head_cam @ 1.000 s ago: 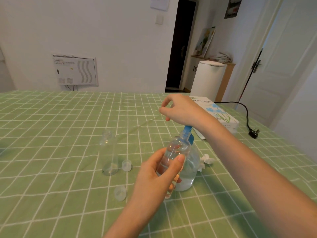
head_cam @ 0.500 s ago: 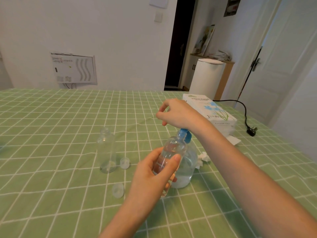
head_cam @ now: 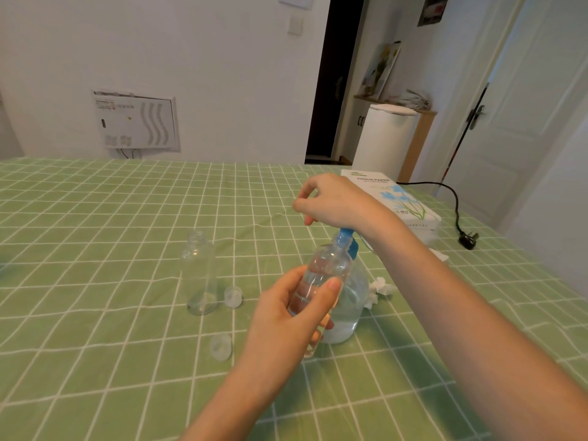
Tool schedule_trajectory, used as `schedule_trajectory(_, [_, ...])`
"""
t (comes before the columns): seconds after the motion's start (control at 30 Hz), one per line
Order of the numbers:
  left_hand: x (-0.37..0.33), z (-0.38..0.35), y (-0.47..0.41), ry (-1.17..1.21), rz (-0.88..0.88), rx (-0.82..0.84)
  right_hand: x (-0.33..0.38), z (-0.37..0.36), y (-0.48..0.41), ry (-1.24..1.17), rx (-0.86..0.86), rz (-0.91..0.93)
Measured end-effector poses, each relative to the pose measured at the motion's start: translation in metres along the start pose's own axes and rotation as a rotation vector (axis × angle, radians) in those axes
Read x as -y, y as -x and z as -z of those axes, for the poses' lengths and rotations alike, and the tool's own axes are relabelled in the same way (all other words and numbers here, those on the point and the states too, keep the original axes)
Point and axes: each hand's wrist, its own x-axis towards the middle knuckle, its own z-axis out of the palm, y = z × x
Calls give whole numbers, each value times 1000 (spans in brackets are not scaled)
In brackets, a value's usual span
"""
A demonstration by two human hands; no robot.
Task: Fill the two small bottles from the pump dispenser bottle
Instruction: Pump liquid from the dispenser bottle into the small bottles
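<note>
- My left hand [head_cam: 286, 323] holds one small bottle [head_cam: 321, 275] off the surface [head_cam: 95, 361]. The fingers [head_cam: 331, 288] are wrapped round its lower half, with the thumb across the front.
- That bottle is tilted. Its long axis runs from my palm up and away toward the far right corner, so its open mouth sits right at the blue pump nozzle [head_cam: 348, 241].
- The pump dispenser bottle [head_cam: 353, 303] stands upright just behind the held bottle, right of the middle of the surface, and is partly full of clear liquid.
- My right hand [head_cam: 337, 202] sits on top of the pump, directly above the nozzle. Its fingers are loosely curled out in front. The pump head is hidden under the hand, so I cannot tell whether they grip it.
- The relation that matters is mouth under nozzle. As I judge it, the right hand only has to press straight down while the left holds the tilt steady; if the mouth drifts, the liquid will miss.
- The second small bottle [head_cam: 199, 275] stands upright and uncapped, well apart toward the left edge and nearer my left hand, and looks almost empty.
- Two loose caps [head_cam: 233, 296] lie near it.
</note>
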Motion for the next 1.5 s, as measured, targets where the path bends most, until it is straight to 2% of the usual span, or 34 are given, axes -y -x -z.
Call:
schedule_trajectory(0.3, [-2,-2,2,-4,19,-9,-2,-2,3,-38,5,-21])
schedule_trajectory(0.5, [-6,-3,2,0,-2,2,3,13,0,-58,-81,9])
schedule_trajectory(0.67, [-7,-3,2,13,-2,-2,3,15,4,-9,-9,-30])
schedule_trajectory(0.9, [-7,-3,2,23,-3,-3,2,7,4,-79,100,-132])
schedule_trajectory(1.13, [-4,-1,3,7,20,-2,-3,-3,5,-64,149,-157])
schedule_trajectory(1.33, [-3,-1,3,0,13,-7,-4,-2,4,-47,137,-138])
schedule_trajectory(1.5, [-5,-2,1,-4,-16,2,0,8,3,-22,51,-93])
